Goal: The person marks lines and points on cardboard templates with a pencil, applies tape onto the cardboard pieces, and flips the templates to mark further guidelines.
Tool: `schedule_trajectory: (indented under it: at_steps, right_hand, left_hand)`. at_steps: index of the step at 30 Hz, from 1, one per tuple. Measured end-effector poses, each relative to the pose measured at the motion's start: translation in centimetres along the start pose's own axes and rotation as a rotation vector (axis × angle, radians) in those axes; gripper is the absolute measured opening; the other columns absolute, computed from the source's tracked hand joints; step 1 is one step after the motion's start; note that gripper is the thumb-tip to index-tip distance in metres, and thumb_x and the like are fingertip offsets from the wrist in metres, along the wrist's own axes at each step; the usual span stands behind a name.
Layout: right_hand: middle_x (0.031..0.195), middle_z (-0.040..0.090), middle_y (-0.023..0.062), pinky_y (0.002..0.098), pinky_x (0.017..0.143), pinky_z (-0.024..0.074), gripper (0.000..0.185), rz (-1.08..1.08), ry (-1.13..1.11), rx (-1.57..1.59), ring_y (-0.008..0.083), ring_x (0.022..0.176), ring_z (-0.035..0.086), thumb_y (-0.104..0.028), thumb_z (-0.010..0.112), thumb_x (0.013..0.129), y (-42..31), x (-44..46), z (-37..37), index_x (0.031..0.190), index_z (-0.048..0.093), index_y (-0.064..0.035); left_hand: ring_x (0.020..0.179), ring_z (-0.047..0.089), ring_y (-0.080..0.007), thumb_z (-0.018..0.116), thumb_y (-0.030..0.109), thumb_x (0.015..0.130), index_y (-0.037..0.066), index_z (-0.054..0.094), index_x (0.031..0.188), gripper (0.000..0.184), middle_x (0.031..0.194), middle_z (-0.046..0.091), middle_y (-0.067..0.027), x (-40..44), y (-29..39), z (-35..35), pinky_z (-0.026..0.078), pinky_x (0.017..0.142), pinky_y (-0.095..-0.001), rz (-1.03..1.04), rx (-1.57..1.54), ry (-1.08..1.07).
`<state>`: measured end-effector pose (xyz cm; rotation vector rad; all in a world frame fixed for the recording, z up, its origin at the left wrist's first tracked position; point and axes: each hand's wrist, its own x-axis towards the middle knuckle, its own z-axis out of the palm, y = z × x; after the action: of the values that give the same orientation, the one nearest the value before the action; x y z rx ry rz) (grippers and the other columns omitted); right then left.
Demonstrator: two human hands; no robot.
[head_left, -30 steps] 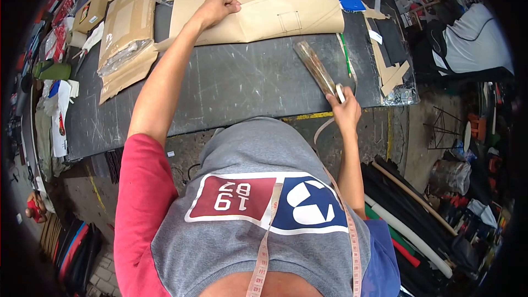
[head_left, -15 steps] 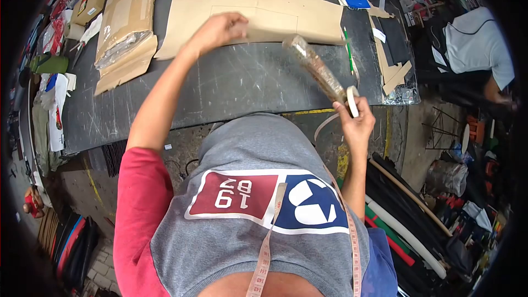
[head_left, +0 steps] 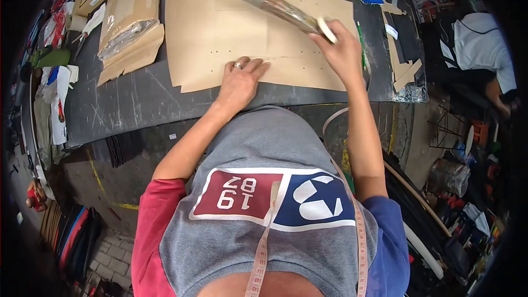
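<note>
Grey, our shirt lies nearest; past it our left hand has come down on the brown sheet, fingers loosely spread, grasping nothing. Curled a second ago, the sheet now lies flat on the worktop, so its dotted marks face us; farther on, our right hand clenches a glossy bar, brought over it
</note>
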<state>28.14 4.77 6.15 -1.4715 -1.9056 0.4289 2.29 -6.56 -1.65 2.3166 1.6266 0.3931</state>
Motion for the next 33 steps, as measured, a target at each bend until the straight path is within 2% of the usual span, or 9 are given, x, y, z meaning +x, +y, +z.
schedule_trajectory:
  at_steps: [2,6,12,19,22,23,26,29,33]
  right_hand:
    - [0.096,0.076,0.0149,0.0457,0.077,0.0564,0.034,-0.088,-0.169,-0.145,0.0377,0.09,0.074,-0.032,0.085,0.086,1.5,0.8,4.3,0.109,0.07,-0.0115]
    - [0.097,0.076,0.0157,0.0489,0.08,0.0559,0.034,-0.082,-0.384,-0.276,0.039,0.093,0.073,-0.033,0.082,0.089,2.3,1.8,7.6,0.113,0.068,-0.0125]
    - [0.096,0.075,0.0151,0.0474,0.08,0.055,0.037,-0.03,-0.46,-0.238,0.0369,0.094,0.073,-0.035,0.083,0.088,2.7,3.0,7.3,0.114,0.067,-0.0128]
    - [0.095,0.075,0.0177,0.0489,0.083,0.0561,0.036,-0.014,-0.481,-0.257,0.0393,0.095,0.073,-0.032,0.081,0.088,2.1,5.1,7.4,0.113,0.067,-0.0104]
    - [0.095,0.075,0.0135,0.0404,0.081,0.0556,0.037,0.063,-0.516,-0.268,0.0288,0.089,0.073,-0.036,0.082,0.092,1.2,5.3,6.7,0.11,0.067,-0.0078]
    - [0.095,0.075,0.0135,0.0404,0.081,0.0556,0.037,0.064,-0.52,-0.265,0.0288,0.089,0.073,-0.036,0.082,0.092,1.9,5.1,6.8,0.11,0.067,-0.0078]
    - [0.095,0.075,0.0094,0.0348,0.078,0.0546,0.037,0.009,-0.183,0.224,0.0185,0.089,0.071,-0.035,0.08,0.096,5.5,4.3,7.0,0.109,0.067,-0.0029]
    - [0.09,0.071,0.004,0.031,0.075,0.0526,0.034,0.098,-0.093,0.341,0.012,0.086,0.066,-0.031,0.077,0.1,4.4,1.8,4.3,0.113,0.068,-0.0008]
    - [0.086,0.064,0.0017,0.0286,0.076,0.0509,0.03,0.234,-0.231,0.284,0.0127,0.079,0.06,-0.028,0.071,0.103,4.1,-2.6,1.3,0.119,0.069,-0.0027]
  left_hand:
    - [0.138,0.054,-0.0333,0.063,0.008,0.093,0.017,0.065,0.144,0.052,0.149,0.062,-0.0054,-0.4,0.6,0.1,0.038,0.117,-0.0566,-0.007,0.029,-0.017]
    - [0.145,0.047,-0.0326,0.068,0.021,0.096,0.021,0.064,0.146,0.05,0.155,0.056,-0.0048,-1.0,0.4,-0.5,0.033,0.12,-0.0608,-0.003,0.054,-0.04]
    - [0.155,0.036,-0.0327,0.071,0.039,0.098,0.025,0.063,0.149,0.053,0.162,0.049,-0.0041,-4.5,-0.6,-1.4,0.026,0.126,-0.0627,-0.053,-0.07,-0.079]
    - [0.154,0.038,-0.0356,0.072,0.037,0.098,0.021,0.065,0.145,0.051,0.16,0.05,-0.0086,-8.1,-2.7,-1.7,0.029,0.126,-0.055,-0.196,-0.069,0.005]
    - [0.152,0.04,-0.0375,0.074,0.034,0.097,0.018,0.067,0.142,0.048,0.158,0.052,-0.0118,-8.7,-3.6,-2.1,0.033,0.125,-0.052,-0.253,-0.092,0.054]
    - [0.151,0.041,-0.0384,0.075,0.032,0.097,0.017,0.069,0.14,0.046,0.157,0.052,-0.0133,-8.9,-4.1,-2.2,0.035,0.124,-0.0509,-0.289,-0.107,0.088]
    - [0.15,0.042,-0.0394,0.076,0.027,0.096,0.015,0.071,0.136,0.043,0.155,0.054,-0.0145,-9.7,-5.9,-2.6,0.038,0.121,-0.0504,-0.369,-0.121,0.161]
    - [0.149,0.042,-0.0394,0.077,0.023,0.095,0.013,0.073,0.133,0.039,0.153,0.055,-0.0138,-10.7,-7.0,-3.0,0.04,0.119,-0.0515,-0.445,-0.13,0.24]
    - [0.14,0.052,-0.0398,0.076,0.021,0.095,0.01,0.073,0.131,0.037,0.153,0.055,-0.0143,-10.3,-6.5,-4.5,0.046,0.113,-0.0507,-0.443,-0.024,0.295]
